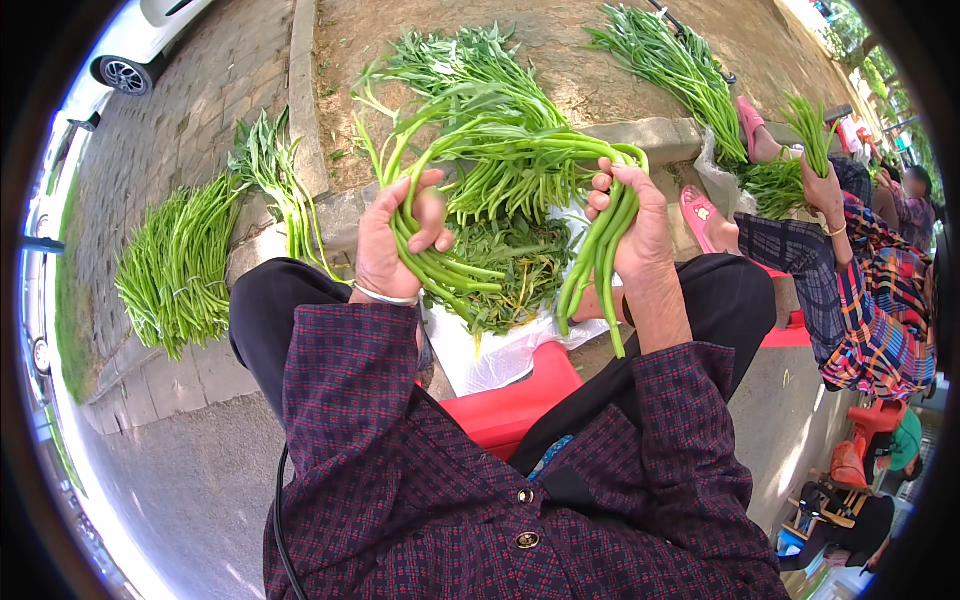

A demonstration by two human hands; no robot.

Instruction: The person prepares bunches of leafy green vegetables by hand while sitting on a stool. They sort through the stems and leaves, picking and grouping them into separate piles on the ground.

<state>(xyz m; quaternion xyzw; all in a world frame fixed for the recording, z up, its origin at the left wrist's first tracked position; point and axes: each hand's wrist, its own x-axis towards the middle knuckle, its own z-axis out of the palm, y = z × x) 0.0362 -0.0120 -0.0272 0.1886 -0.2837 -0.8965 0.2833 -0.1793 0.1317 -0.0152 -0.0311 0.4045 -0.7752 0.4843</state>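
Note:
Several long green stems of water spinach (607, 244) hang from my right hand (641, 217), which is closed around them. My left hand (397, 240) is wrapped round another handful of stems (457, 274), its index finger lifted and blurred. Leafy tops arch across between the two hands. Below them, loose trimmed leaves (525, 262), some yellowed, lie on a white plastic sheet (487, 367) between my knees. Just beyond the hands, a large heap of leafy water spinach (480, 82) rests on the ground, its stem ends toward me.
A tied bundle of stems (176, 270) stands at left beside a loose bunch (281, 180). Another pile (675, 75) lies far right. A person in a plaid shirt (885, 300) sits at right, holding greens (808, 127). A red plastic stool (517, 405) is under me; a stone curb (652, 139) runs ahead.

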